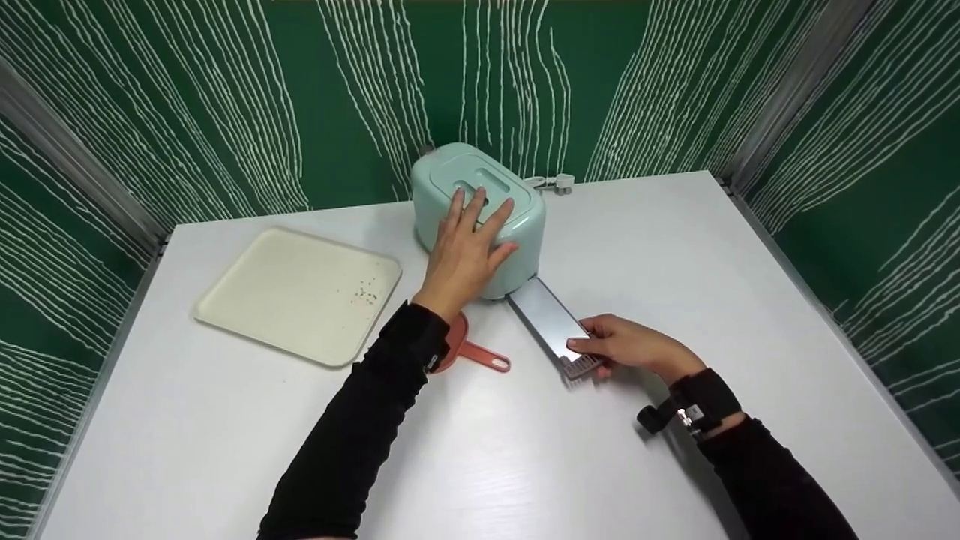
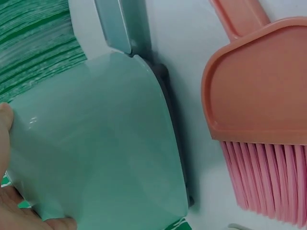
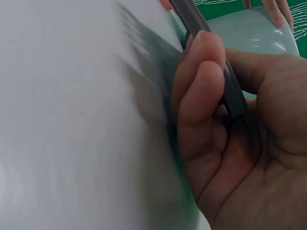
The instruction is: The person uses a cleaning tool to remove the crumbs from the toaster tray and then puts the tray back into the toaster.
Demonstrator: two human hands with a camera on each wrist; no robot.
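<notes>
A mint-green toaster point(image 1: 480, 217) stands at the back of the white table, its top facing up. My left hand point(image 1: 466, 251) rests on its near top edge with the fingers spread over the top. From the toaster's lower near end sticks out a long, flat metal crumb tray point(image 1: 547, 315), its inner end hidden under the toaster. My right hand point(image 1: 626, 345) pinches the outer end of this crumb tray, thumb on top and fingers below. In the right wrist view, the dark edge of the tray point(image 3: 232, 91) lies between thumb and curled fingers.
A cream rectangular tray point(image 1: 292, 292) with a scatter of crumbs lies to the left. An orange brush point(image 2: 259, 81) with pink bristles lies beside the toaster, partly under my left forearm. Behind the toaster is a power plug point(image 1: 559, 182). Green walls point(image 1: 360, 97) enclose the table.
</notes>
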